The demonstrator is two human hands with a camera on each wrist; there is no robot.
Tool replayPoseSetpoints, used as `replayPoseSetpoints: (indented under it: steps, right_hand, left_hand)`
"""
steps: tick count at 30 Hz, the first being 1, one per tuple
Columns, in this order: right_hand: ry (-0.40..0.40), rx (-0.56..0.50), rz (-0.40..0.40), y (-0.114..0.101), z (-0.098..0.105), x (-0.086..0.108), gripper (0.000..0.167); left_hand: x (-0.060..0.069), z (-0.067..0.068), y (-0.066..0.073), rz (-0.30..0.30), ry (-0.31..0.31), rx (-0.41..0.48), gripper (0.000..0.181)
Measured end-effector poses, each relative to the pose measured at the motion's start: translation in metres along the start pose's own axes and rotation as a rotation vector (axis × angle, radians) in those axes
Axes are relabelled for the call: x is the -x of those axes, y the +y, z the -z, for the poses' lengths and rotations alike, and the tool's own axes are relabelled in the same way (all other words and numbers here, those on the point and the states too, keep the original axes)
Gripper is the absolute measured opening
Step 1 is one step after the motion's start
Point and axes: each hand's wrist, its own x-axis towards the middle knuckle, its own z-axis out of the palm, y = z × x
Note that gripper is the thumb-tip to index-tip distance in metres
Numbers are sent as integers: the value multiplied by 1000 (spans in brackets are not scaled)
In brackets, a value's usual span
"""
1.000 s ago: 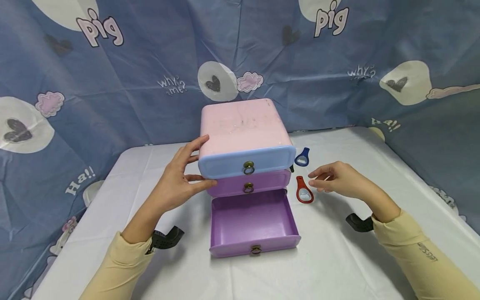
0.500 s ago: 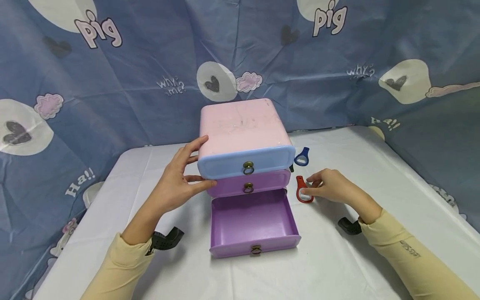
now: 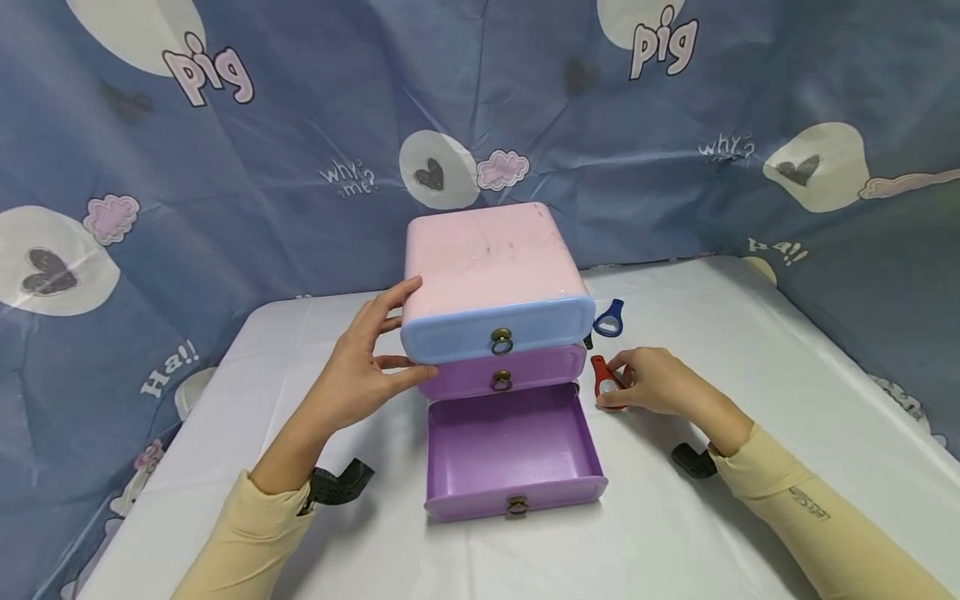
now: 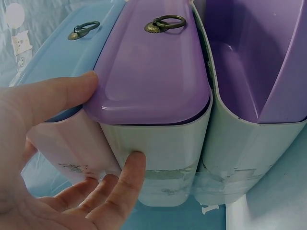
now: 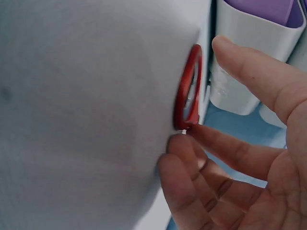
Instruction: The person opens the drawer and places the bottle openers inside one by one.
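A stacked drawer cabinet (image 3: 491,254) has a pink top, a light blue upper drawer (image 3: 495,333), a purple middle drawer (image 3: 540,367) and a pulled-out purple bottom drawer (image 3: 510,446). My left hand (image 3: 356,371) holds its left front corner, thumb on the drawer fronts, fingers against the side. A small red loop-headed tool (image 3: 602,372) with a short handle lies right of the cabinet. My right hand (image 3: 652,379) straddles it; in the right wrist view an index fingertip meets the red tool (image 5: 182,103), while the thumb looks slightly apart.
A similar blue tool (image 3: 611,318) lies behind the red one. Part of a small black thing (image 3: 588,341) shows beside the cabinet. White cloth (image 3: 750,333) covers the table, and a blue printed curtain (image 3: 300,125) hangs behind.
My right hand has moved left and down onto the red tool, its thumb now over the loop. The left hand stays on the cabinet. The head view has shifted slightly.
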Motion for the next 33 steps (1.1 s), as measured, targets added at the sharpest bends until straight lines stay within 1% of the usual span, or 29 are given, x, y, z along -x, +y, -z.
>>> replayPoseSetpoints:
  steps: [1, 6, 14, 20, 23, 28, 33]
  right_hand:
    - [1, 2, -2, 0, -1, 0, 52]
    - [-10, -6, -4, 3, 1, -2, 52]
    - [-35, 30, -17, 8, 12, 0, 39]
    - [-50, 28, 0, 13, 15, 4, 44]
    - [-47, 23, -13, 15, 16, 4, 45]
    - [-63, 0, -31, 18, 18, 3, 49]
    - [-52, -6, -33, 21, 21, 2, 49]
  left_hand:
    - [0, 0, 0, -2, -1, 0, 113]
    - [1, -1, 1, 5, 2, 7, 113]
    - [-1, 0, 1, 5, 3, -1, 113]
    - [1, -2, 0, 9, 3, 4, 113]
    - [2, -2, -1, 10, 6, 5, 113]
    - [4, -2, -2, 17, 4, 0, 114]
    - [2, -2, -1, 13, 8, -1, 113]
